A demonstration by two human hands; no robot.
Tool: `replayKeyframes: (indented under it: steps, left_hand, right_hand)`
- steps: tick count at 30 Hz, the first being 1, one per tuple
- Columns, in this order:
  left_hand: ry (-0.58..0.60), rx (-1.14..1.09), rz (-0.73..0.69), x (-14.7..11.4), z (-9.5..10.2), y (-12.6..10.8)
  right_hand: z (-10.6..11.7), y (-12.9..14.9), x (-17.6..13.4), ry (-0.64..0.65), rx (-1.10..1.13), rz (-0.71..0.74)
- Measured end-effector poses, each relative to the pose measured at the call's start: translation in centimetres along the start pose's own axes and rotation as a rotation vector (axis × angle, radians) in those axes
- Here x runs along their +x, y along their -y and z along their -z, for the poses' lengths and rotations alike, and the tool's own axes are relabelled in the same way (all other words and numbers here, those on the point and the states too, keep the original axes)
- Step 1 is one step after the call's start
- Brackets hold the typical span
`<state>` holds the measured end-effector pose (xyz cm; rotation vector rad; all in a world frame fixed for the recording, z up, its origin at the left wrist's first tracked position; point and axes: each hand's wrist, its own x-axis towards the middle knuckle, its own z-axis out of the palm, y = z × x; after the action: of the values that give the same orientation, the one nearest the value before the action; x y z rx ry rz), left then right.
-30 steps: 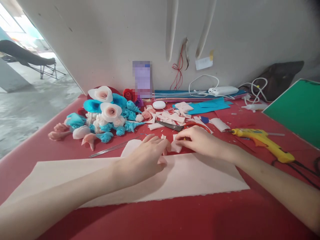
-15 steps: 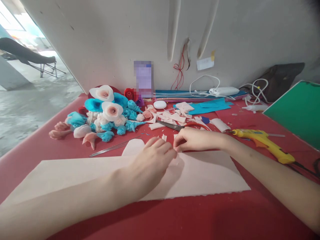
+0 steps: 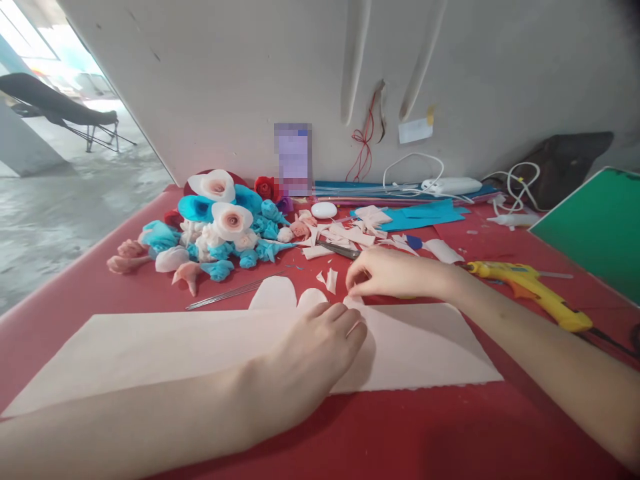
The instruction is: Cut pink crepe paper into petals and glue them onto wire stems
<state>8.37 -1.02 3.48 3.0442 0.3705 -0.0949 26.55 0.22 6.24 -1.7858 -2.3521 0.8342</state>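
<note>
A long pale pink paper sheet (image 3: 165, 347) lies across the red table in front of me. My left hand (image 3: 315, 353) rests over its middle with curled fingers; the fingertips are hidden beneath the hand. Just past the sheet's far edge, my right hand (image 3: 395, 273) pinches a small rounded paper petal (image 3: 354, 301) between thumb and finger. Two more cut petals lie along that edge: a larger paper petal (image 3: 273, 293) on the left and a smaller paper petal (image 3: 311, 298) beside it. Scissors (image 3: 339, 249) lie behind my right hand, their handles mostly hidden.
A pile of paper flowers (image 3: 210, 230) stands at the back left, near thin wires (image 3: 225, 295). Paper scraps (image 3: 350, 233), blue paper (image 3: 425, 215) and a white case (image 3: 324, 211) lie behind. A yellow glue gun (image 3: 535, 287) and green board (image 3: 595, 230) are at right.
My left hand has moved right and slightly down, uncovering the smaller petal at the far edge. My right hand stays nearly in place, now with a petal visible at its fingertips.
</note>
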Motion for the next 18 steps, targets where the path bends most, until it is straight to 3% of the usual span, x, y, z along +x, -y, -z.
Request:
replayKeyframes:
  steps: [3, 6, 10, 18]
  left_hand:
    - [-0.047, 0.026, -0.012, 0.1, -0.5, 0.0]
    - [-0.133, 0.099, -0.037, 0.1, -1.2, -0.2]
    - [-0.205, 0.222, -0.049, 0.0, -1.9, -0.6]
    - [-0.155, 0.276, -0.051, 0.0, -2.0, -0.9]
  right_hand:
    - [-0.2, 1.0, 1.4, -0.202, -0.100, 0.064]
    - [-1.0, 2.0, 3.8, -0.285, -0.214, 0.155]
    - [-2.4, 2.8, 7.1, -0.289, -0.405, 0.264]
    - [-2.9, 3.9, 9.8, -0.188, -0.695, 0.398]
